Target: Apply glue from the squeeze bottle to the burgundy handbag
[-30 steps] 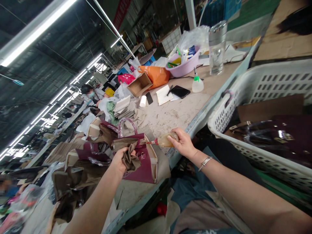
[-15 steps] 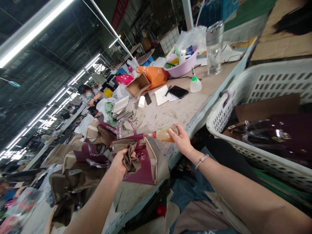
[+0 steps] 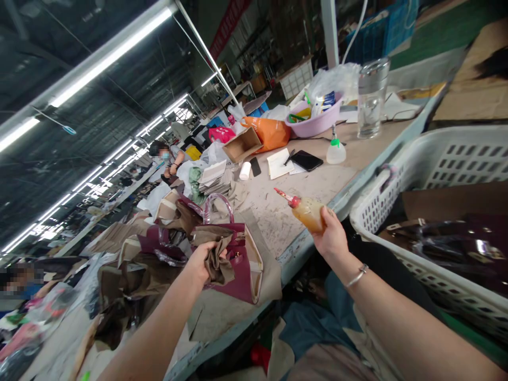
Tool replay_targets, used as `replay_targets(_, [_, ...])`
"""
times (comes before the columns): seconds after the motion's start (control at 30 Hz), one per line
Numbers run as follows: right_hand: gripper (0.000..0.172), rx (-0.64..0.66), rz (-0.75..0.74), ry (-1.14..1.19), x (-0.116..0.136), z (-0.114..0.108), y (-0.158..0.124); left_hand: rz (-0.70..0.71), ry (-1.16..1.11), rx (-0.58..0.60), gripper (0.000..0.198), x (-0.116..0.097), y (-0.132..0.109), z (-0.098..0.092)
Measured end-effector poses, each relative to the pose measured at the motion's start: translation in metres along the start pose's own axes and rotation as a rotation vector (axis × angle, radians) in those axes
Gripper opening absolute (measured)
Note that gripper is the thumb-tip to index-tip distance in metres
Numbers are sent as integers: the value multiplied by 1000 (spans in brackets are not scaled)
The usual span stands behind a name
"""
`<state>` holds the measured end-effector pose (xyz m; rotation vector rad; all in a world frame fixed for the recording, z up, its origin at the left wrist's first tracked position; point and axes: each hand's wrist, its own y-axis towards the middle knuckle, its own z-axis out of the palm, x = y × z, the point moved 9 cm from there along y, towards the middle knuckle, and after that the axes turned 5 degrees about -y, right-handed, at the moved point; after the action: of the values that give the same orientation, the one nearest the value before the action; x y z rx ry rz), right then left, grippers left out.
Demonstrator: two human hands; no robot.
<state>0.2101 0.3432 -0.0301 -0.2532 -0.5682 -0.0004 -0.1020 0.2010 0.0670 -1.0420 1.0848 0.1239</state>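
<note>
A squeeze bottle (image 3: 307, 212) of yellowish liquid, with a red-tipped nozzle, is gripped in my right hand (image 3: 332, 233). It is tilted, its nozzle pointing up and left, clear of the bag. My left hand (image 3: 200, 263) clutches bunched brown lining fabric (image 3: 219, 260) that comes out of a burgundy handbag (image 3: 242, 272). The handbag lies on the worktable, with its plastic-wrapped handle (image 3: 219, 201) standing up at the far side. More burgundy bag pieces (image 3: 156, 238) with brown lining lie to the left of my left hand.
On the right stands a white plastic basket (image 3: 367, 211) holding dark burgundy bags. Farther along the table (image 3: 273, 211) are a phone (image 3: 307, 161), a small green-capped bottle (image 3: 336, 152), a glass tumbler (image 3: 372, 100) and a purple basin (image 3: 313, 124). A co-worker (image 3: 170, 159) is in the background.
My right hand has drawn the squeeze bottle away from the handbag, to the right, and its nozzle now tips upward. My left hand still holds the lining. The camera view has shifted slightly.
</note>
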Motion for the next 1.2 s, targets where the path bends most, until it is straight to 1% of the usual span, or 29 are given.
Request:
replay_targets(0.1, [30,-29,57,31,-4,-7,0,10,68,15,21,-18,-12,-11])
replay_targets(0.17, [29,-45,74,29,-6,-12,1,36,212,35,16,-33,-21,-18])
replay_targets(0.2, [28,-47,78,19,-7,-14,2,74,332,49,13,-42,-25,-20])
replay_targets(0.23, [29,-42,84,5,-8,-15,3,153,508,57,11,-54,-29,-21])
replay_targets(0.27, [30,-34,88,-12,-9,-16,4,263,714,50,12,-66,-34,-21])
replay_targets(0.33, [31,-12,94,-50,-11,-16,4,489,1077,-9,15,-86,-43,-19])
replay_targets(0.37, [32,0,95,-64,-12,-15,4,586,1224,-61,15,-93,-47,-19])
replay_targets(0.4, [33,13,97,-73,-13,-14,4,649,1369,-122,16,-96,-49,-20])
replay_targets(0.47, [34,40,105,-75,-14,-12,2,707,1660,-237,19,-91,-47,-22])
replay_targets(0.53, [33,62,123,-57,-15,-8,0,749,1978,-303,27,-75,-42,-21])
replay_targets(0.57, [32,67,135,-42,-15,-7,-1,755,2079,-308,29,-64,-39,-21])
replay_targets(0.6, [31,66,146,-28,-14,-6,-1,754,2112,-300,29,-53,-35,-22])
replay_targets(0.67, [31,42,161,-15,-13,-8,0,752,2042,-283,25,-36,-29,-26])
replay_targets(0.7, [31,16,162,-17,-13,-10,1,755,1947,-271,21,-29,-27,-29])
replay_targets(0.77, [28,-41,154,-31,-11,-16,2,780,1687,-245,12,-18,-24,-35])
replay_targets(0.83, [26,-66,152,-43,-10,-21,2,821,1431,-209,17,-10,-23,-42])
replay_targets(0.9, [27,-25,181,-58,-12,-19,1,869,1231,-167,22,-3,-23,-46])
replay_targets(0.93, [28,11,203,-67,-14,-17,0,888,1172,-149,22,0,-23,-47])
replay_targets(1.0, [30,81,231,-82,-16,-13,-2,911,1136,-122,24,7,-23,-47])
replay_targets(1.07, [30,116,231,-98,-15,-10,-3,913,1186,-106,24,12,-21,-45])
replay_targets(1.13, [27,108,235,-115,-15,-11,-5,903,1227,-92,22,16,-22,-43])
replay_targets(1.2, [19,56,262,-126,-16,-14,-9,887,1262,-89,19,18,-27,-42])
